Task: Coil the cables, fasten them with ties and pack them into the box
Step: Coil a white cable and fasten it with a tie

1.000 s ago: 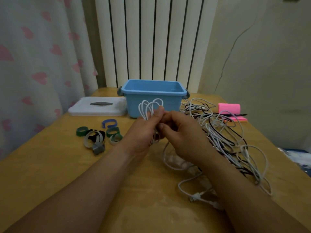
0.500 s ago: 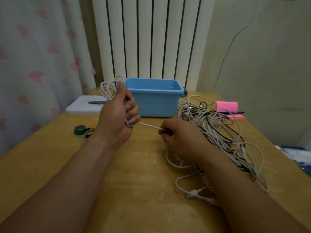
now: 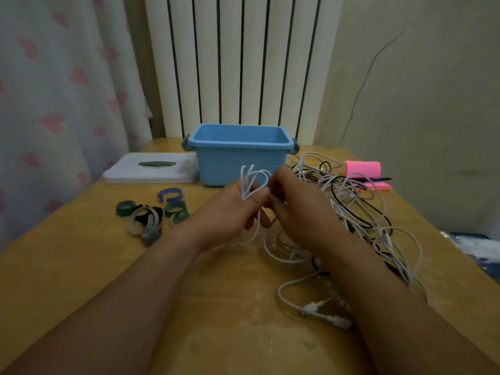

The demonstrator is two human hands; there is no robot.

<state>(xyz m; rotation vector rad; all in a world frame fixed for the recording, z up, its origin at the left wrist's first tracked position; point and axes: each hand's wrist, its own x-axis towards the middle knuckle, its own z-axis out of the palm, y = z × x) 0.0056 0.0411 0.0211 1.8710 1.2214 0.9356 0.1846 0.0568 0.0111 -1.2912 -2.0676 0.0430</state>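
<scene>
a glossy wooden table point(image 3: 81, 280) fills the near view. the white cable point(image 3: 253, 182) trails across it, plug ends lying by the right forearm. at mid-table the left hand point(image 3: 230, 215) grips the cable's gathered loops, long axis upright, bends pointing up. the right hand point(image 3: 303, 212) pinches the strand just beside it. ties point(image 3: 151, 215) lie to the left and a tangle of cables point(image 3: 359, 212) to the right. behind stand the open blue box point(image 3: 240, 161), a white lid point(image 3: 151, 169), a radiator point(image 3: 238, 63) and a heart-print curtain point(image 3: 54, 90).

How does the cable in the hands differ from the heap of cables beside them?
The held cable is gathered into neat loops gripped by the left hand; the heap lies tangled on the table. The held cable is white; the heap mixes white and black. Neither is tied.
</scene>
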